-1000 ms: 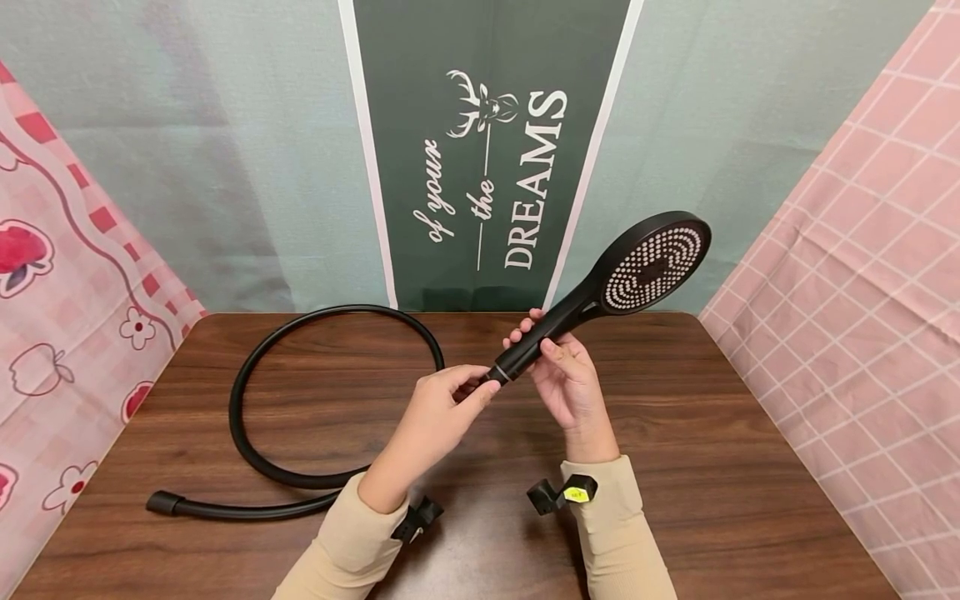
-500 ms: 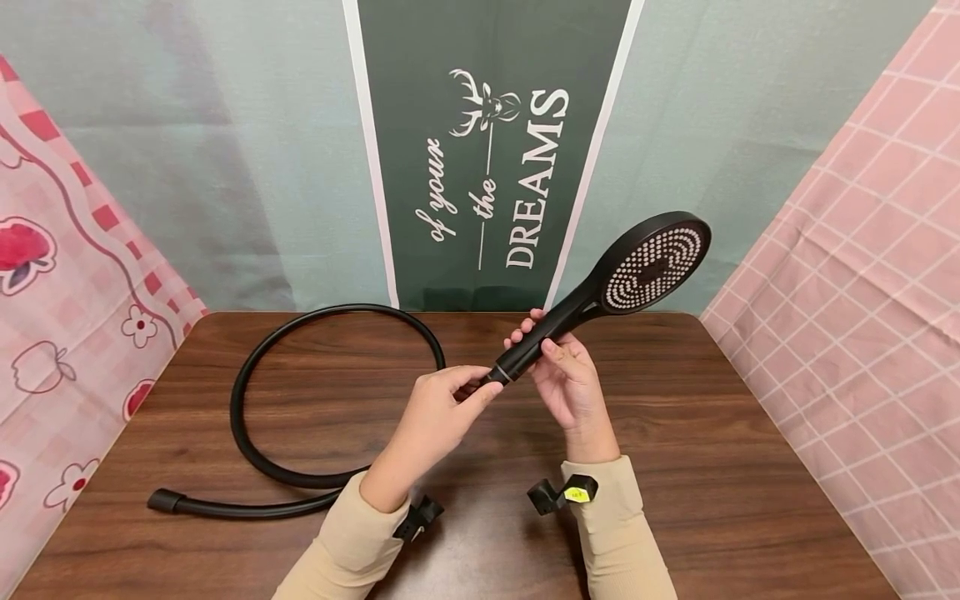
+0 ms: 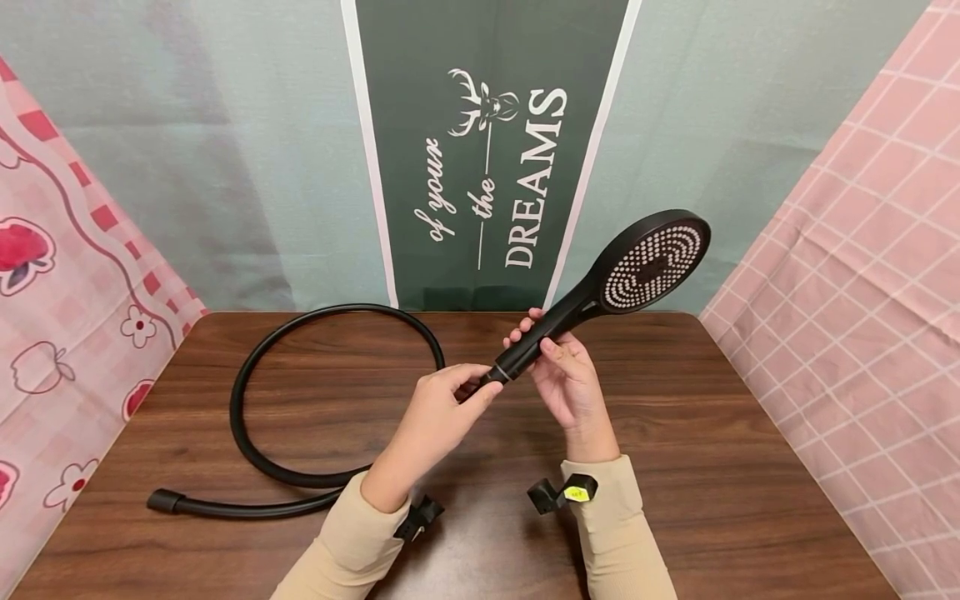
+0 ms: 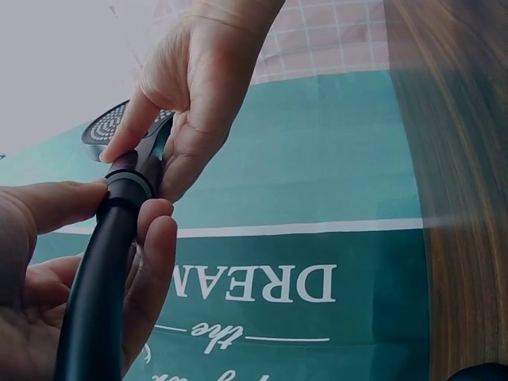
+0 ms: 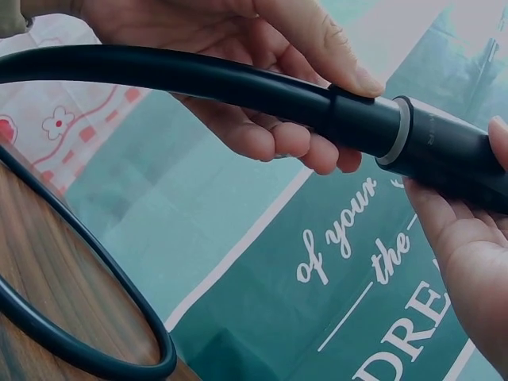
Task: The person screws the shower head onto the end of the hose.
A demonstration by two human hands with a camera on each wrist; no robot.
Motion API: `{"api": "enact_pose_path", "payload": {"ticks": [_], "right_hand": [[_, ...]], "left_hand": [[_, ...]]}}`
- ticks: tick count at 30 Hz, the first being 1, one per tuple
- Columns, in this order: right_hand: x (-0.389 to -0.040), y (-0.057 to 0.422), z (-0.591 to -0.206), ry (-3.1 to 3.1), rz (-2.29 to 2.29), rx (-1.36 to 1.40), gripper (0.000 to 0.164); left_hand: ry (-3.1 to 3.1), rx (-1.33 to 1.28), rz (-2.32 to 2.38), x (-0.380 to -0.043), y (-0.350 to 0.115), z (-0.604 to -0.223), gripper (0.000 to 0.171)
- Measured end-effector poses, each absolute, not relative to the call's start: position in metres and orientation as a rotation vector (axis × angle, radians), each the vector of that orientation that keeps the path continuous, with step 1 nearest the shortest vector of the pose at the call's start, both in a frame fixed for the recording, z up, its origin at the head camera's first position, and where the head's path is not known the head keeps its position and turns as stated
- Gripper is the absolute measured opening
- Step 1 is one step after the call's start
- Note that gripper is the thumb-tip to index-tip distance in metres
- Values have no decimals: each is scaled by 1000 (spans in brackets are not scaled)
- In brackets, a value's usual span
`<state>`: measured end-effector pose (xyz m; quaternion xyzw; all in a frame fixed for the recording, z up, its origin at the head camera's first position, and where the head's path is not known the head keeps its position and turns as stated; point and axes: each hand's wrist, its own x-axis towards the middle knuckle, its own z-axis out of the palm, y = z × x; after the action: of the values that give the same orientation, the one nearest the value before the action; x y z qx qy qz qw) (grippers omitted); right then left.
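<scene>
A black shower head (image 3: 651, 265) with a pale-dotted spray face is held up above the table, tilted toward the upper right. My right hand (image 3: 572, 387) grips its handle, thumb in front and fingertips showing behind. At the handle's lower end my left hand (image 3: 438, 417) pinches the hose's connector (image 5: 361, 123) between thumb and fingers. In the right wrist view the connector meets the handle, with a light ring (image 5: 401, 131) at the joint. From there the black shower hose (image 3: 238, 400) runs down and loops on the table at left; its other end (image 3: 165, 502) lies free.
The brown wooden table (image 3: 675, 500) ends at a hanging green cloth (image 3: 487, 200) with white lettering. A patterned pink cloth (image 3: 60, 358) hangs at left, and a pink checked cloth (image 3: 862, 300) at right. Black wrist cameras (image 3: 420, 517) sit on both sleeves.
Almost nothing differs. The fingers of my left hand shift very slightly at the connector, while the shower head, my right hand and the hose loop keep their places.
</scene>
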<state>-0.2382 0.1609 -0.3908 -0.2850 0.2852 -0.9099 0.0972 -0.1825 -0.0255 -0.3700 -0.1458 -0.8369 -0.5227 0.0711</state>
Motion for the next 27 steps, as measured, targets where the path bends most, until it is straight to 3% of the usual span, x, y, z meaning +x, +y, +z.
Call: {"api": "enact_pose_path", "payload": {"ticks": [9, 27], "right_hand": [[-236, 159, -390, 874, -2684, -829, 28], [-236, 157, -389, 943, -2659, -811, 28]], "left_hand": [[-2538, -440, -1637, -184, -25, -371, 29], [-2495, -405, -1720, -186, -24, -371, 34]]}}
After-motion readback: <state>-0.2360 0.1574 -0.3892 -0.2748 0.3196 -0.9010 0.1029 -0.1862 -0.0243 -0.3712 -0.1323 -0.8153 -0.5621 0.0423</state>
